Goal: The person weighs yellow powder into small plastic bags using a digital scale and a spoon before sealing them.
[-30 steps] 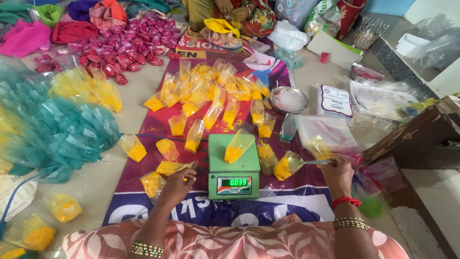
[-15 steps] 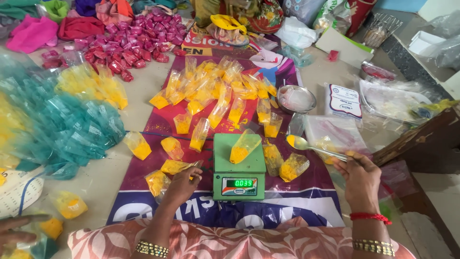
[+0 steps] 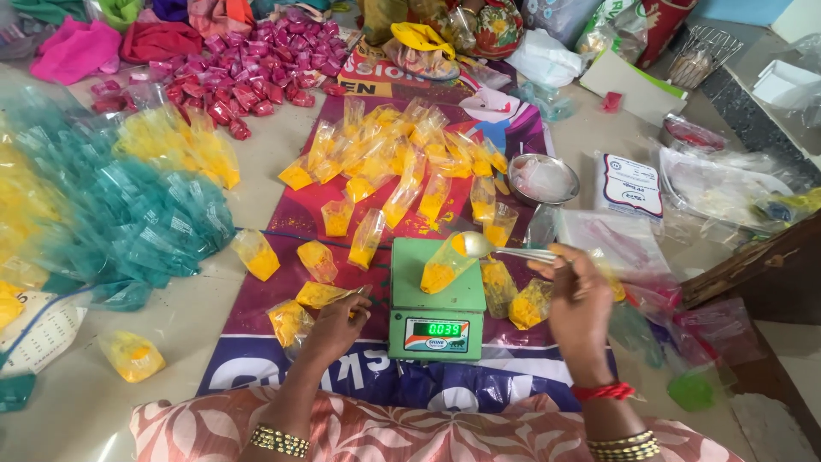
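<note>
A green digital scale (image 3: pixel 438 295) sits on a printed banner, with a small clear packet of yellow powder (image 3: pixel 445 267) lying on its pan. My right hand (image 3: pixel 580 304) holds a metal spoon (image 3: pixel 487 248) with its bowl at the packet's open mouth. My left hand (image 3: pixel 335 325) rests on the banner left of the scale, fingers pinching another yellow powder packet (image 3: pixel 323 295). More filled yellow packets (image 3: pixel 389 162) lie spread beyond the scale.
A steel bowl (image 3: pixel 542 178) stands right of the yellow packets. Piles of teal packets (image 3: pixel 120 214) and red packets (image 3: pixel 248 73) lie to the left and far left. Plastic bags and a wooden box edge (image 3: pixel 753 265) crowd the right side.
My right hand has carried the spoon leftward from beside the scale to the mouth of the packet on the pan. The left hand stays by the scale.
</note>
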